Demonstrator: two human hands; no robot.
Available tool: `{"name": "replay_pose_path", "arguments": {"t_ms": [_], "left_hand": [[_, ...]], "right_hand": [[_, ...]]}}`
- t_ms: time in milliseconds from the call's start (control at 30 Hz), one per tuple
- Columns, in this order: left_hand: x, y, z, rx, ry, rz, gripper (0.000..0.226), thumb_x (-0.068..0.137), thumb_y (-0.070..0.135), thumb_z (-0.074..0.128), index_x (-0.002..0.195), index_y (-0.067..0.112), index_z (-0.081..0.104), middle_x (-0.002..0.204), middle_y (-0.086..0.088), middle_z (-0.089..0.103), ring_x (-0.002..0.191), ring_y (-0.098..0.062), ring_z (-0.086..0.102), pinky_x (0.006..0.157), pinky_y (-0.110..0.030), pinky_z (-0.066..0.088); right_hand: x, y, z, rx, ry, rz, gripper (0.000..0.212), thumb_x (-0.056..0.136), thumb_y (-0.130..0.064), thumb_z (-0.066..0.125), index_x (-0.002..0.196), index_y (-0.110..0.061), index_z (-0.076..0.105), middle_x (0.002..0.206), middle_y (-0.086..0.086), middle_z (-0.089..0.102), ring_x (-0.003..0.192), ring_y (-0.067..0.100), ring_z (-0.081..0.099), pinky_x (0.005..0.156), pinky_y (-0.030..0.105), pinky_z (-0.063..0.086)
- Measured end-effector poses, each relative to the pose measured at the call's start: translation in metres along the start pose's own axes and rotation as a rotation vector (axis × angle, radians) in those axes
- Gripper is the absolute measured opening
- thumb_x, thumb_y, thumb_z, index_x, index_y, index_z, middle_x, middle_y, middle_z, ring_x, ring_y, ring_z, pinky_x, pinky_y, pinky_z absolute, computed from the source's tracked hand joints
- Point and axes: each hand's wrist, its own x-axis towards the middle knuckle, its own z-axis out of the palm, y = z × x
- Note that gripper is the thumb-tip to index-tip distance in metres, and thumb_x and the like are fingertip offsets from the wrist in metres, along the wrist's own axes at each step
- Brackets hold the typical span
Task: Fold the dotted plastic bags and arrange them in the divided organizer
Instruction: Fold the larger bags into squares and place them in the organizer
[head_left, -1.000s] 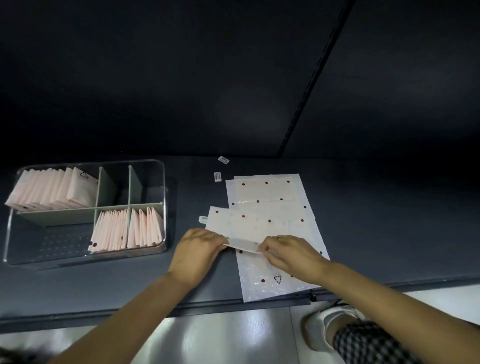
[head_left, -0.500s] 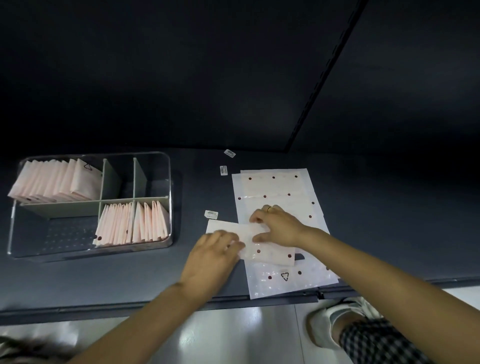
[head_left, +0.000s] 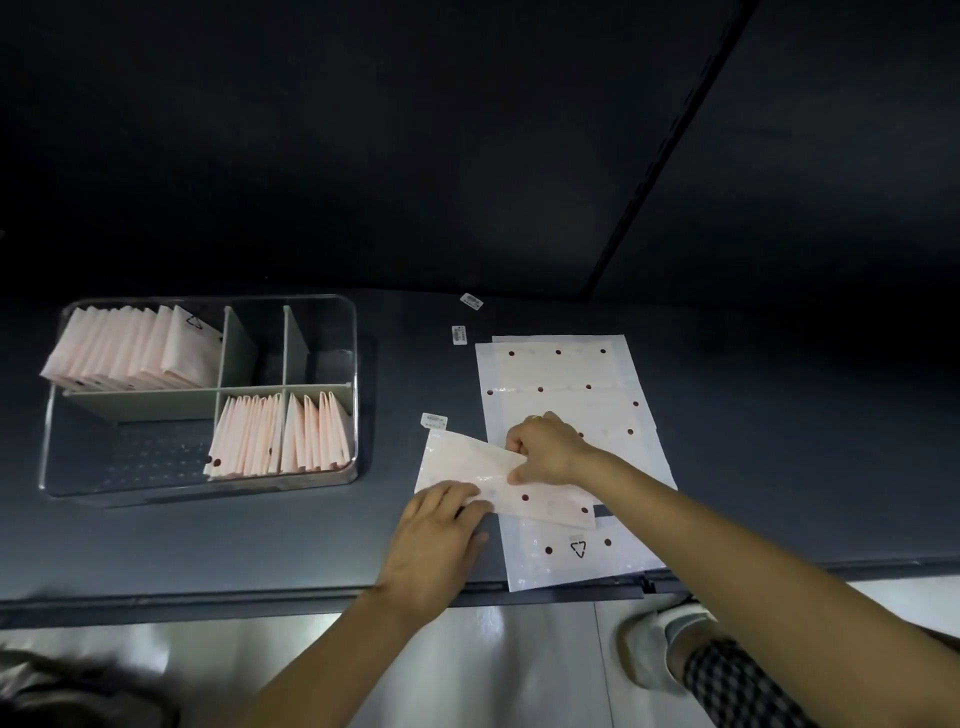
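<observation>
The left hand (head_left: 441, 525) is laid flat, with its fingers spread on the near corner of the half-folded bag (head_left: 498, 480). The bag is pressed down onto the dark table (head_left: 260, 545) there. The right hand (head_left: 545, 449) is curled, and the folded flap of the same bag is pinched between its thumb and fingers, near the middle of the bag.

The bag looks thin, soft and very light, so it is likely to slide or spring open if it is let go. It is probably slippery too, since it is shiny plastic. A good hold is thought to be at the folded edge and the corners, with one hand kept flat on top while the crease is rubbed down. No hard squeeze should be needed, because it does not look breakable, though it may crumple.

This bag is lying partly over the pile of flat dotted bags (head_left: 571, 395), which is spread out just under the right hand and reaches to the table's near edge. Three small white labels (head_left: 434, 420) are seen beside the pile.

Well apart on the left, the clear divided organizer (head_left: 356, 395) is standing on the table. Folded pink bags (head_left: 283, 436) are stood upright in two near sections and one far section. The other sections look bare.
</observation>
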Motion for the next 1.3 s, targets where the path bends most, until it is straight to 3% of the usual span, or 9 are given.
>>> {"name": "replay_pose_path", "arguments": {"t_ms": [100, 200, 333, 433, 600, 867, 1000, 1133, 1300], "left_hand": [[0.001, 0.001, -0.011, -0.193, 0.148, -0.159, 0.029, 0.081, 0.014, 0.071, 0.108, 0.017, 0.064, 0.115, 0.0, 0.058, 0.105, -0.02, 0.054, 0.089, -0.032, 0.045], [0.008, 0.005, -0.032, -0.493, 0.317, -0.443, 0.037, 0.086, 0.014, 0.066, 0.12, 0.017, 0.053, 0.119, 0.005, 0.049, 0.109, -0.01, 0.046, 0.094, -0.019, 0.035], [0.027, 0.014, -0.062, -1.186, 0.196, -0.769, 0.018, 0.088, 0.009, 0.064, 0.103, 0.017, 0.061, 0.106, -0.004, 0.066, 0.09, -0.01, 0.063, 0.081, -0.02, 0.05], [0.032, 0.016, -0.079, -1.395, 0.156, -0.821, 0.012, 0.091, 0.003, 0.057, 0.098, -0.002, 0.066, 0.088, -0.011, 0.072, 0.077, -0.015, 0.069, 0.07, -0.023, 0.057], [0.027, 0.001, -0.106, -1.379, 0.151, -0.777, 0.009, 0.089, 0.003, 0.059, 0.089, 0.001, 0.068, 0.082, -0.007, 0.074, 0.073, -0.013, 0.07, 0.062, -0.019, 0.055], [0.02, -0.025, -0.144, -1.461, 0.099, -0.568, 0.031, 0.088, -0.005, 0.056, 0.078, 0.017, 0.075, 0.082, -0.004, 0.074, 0.079, -0.012, 0.07, 0.066, -0.018, 0.054], [0.017, -0.037, -0.156, -1.627, 0.07, -0.614, 0.025, 0.097, 0.009, 0.047, 0.103, 0.016, 0.069, 0.088, -0.005, 0.074, 0.082, -0.016, 0.071, 0.065, -0.021, 0.054], [0.015, -0.041, -0.159, -1.558, 0.056, -0.738, 0.025, 0.09, 0.036, 0.059, 0.087, 0.014, 0.072, 0.09, -0.007, 0.074, 0.076, -0.014, 0.07, 0.059, -0.02, 0.053], [0.017, -0.055, -0.164, -1.221, 0.328, -0.722, 0.029, 0.089, 0.016, 0.062, 0.062, 0.022, 0.071, 0.072, -0.001, 0.067, 0.07, -0.02, 0.058, 0.058, -0.023, 0.045]], "right_hand": [[-0.01, 0.0, -0.009, 0.187, 0.03, 0.0, 0.019, 0.079, -0.023, 0.069, 0.076, -0.024, 0.051, 0.084, -0.007, 0.051, 0.09, 0.018, 0.049, 0.072, 0.027, 0.038], [-0.029, -0.005, -0.022, 0.686, 0.023, 0.016, 0.018, 0.081, -0.017, 0.071, 0.077, -0.019, 0.054, 0.081, -0.004, 0.061, 0.074, 0.014, 0.058, 0.064, 0.023, 0.045], [-0.05, -0.023, -0.025, 1.219, -0.013, 0.024, 0.027, 0.083, -0.013, 0.07, 0.107, -0.01, 0.058, 0.101, 0.007, 0.069, 0.091, 0.023, 0.067, 0.08, 0.034, 0.055], [-0.061, -0.037, -0.022, 1.332, -0.005, 0.002, 0.028, 0.083, -0.012, 0.068, 0.109, -0.013, 0.059, 0.103, 0.007, 0.07, 0.09, 0.021, 0.068, 0.081, 0.035, 0.056], [-0.074, -0.053, -0.031, 1.288, 0.079, -0.031, 0.012, 0.089, -0.016, 0.062, 0.1, -0.014, 0.065, 0.094, 0.006, 0.073, 0.083, 0.016, 0.07, 0.07, 0.024, 0.056], [-0.088, -0.076, -0.05, 1.413, 0.113, -0.209, 0.022, 0.088, 0.002, 0.056, 0.089, -0.014, 0.072, 0.091, 0.004, 0.073, 0.083, 0.018, 0.07, 0.066, 0.023, 0.055], [-0.088, -0.094, -0.055, 1.251, 0.276, -0.24, 0.039, 0.089, 0.007, 0.049, 0.068, -0.018, 0.07, 0.074, -0.002, 0.068, 0.069, 0.015, 0.061, 0.052, 0.018, 0.044], [-0.086, -0.111, -0.056, 1.127, 0.382, -0.311, 0.034, 0.089, 0.006, 0.051, 0.071, -0.016, 0.069, 0.073, -0.008, 0.067, 0.073, 0.007, 0.065, 0.059, 0.019, 0.051], [-0.08, -0.128, -0.063, 0.994, 0.314, -0.346, 0.033, 0.091, 0.005, 0.046, 0.092, -0.015, 0.072, 0.097, -0.004, 0.072, 0.095, 0.01, 0.067, 0.079, 0.021, 0.055]]}}
